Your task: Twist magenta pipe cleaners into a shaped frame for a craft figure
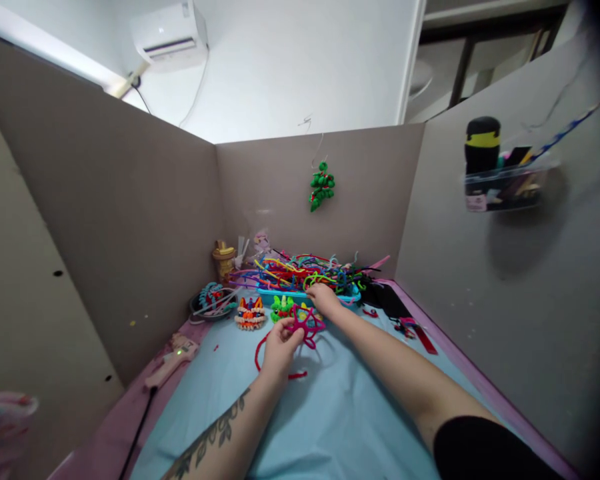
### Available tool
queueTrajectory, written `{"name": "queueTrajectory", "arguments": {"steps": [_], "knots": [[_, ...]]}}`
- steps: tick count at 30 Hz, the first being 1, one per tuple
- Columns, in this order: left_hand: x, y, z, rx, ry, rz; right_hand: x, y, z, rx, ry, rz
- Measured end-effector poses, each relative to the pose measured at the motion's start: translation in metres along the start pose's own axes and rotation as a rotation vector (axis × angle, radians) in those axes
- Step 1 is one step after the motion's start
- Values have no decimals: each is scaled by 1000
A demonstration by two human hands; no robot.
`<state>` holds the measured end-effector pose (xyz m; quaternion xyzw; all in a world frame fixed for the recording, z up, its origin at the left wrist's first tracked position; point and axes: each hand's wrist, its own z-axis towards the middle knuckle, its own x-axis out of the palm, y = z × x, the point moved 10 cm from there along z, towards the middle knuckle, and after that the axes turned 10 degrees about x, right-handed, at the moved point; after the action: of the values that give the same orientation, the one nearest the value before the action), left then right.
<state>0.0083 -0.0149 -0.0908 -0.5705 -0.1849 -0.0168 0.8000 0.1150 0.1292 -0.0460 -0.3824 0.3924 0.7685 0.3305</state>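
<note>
My left hand (281, 347) is closed on a magenta flower-like shape of bent pipe cleaners (307, 327), held above the blue cloth. A red pipe cleaner (258, 350) curves beside and below this hand, its end lying near the wrist. At the front edge of a blue tray (280, 293) is my right hand (323, 299), its fingers bent together among the loose pipe cleaners (300, 270). What its fingertips hold, if anything, is too small to make out. Behind the left hand sit a green figure (282, 308) and a partly covered yellow one (305, 313).
An orange and cream figure (251, 313) stands left of the green one, near a dark bowl (214, 303) of pipe-cleaner pieces. A corded glue gun (173, 363) lies at the left edge. Red scraps (406, 325) lie right. Grey panels (320, 233) enclose the table.
</note>
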Motion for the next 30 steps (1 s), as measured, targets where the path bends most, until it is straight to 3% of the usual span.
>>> {"name": "queueTrajectory", "arguments": {"steps": [4, 10, 14, 17, 21, 27, 30], "knots": [[-1, -2, 0, 10, -12, 8, -24, -20, -3, 10, -72, 95], [-1, -3, -1, -12, -19, 4, -92, -52, -16, 106, -277, 274], [0, -2, -1, -13, -10, -7, -117, -76, -31, 153, -298, 368], [-1, 0, 0, -13, -17, -1, -118, -90, -41, 205, -270, 469], [-1, -1, -1, -14, -16, 4, -116, -86, -43, 210, -296, 432], [-1, 0, -1, -23, -8, -3, -116, -78, -23, 232, -401, 332], [-1, 0, -1, -17, -16, -9, -104, -80, -12, 225, -363, 256]]}}
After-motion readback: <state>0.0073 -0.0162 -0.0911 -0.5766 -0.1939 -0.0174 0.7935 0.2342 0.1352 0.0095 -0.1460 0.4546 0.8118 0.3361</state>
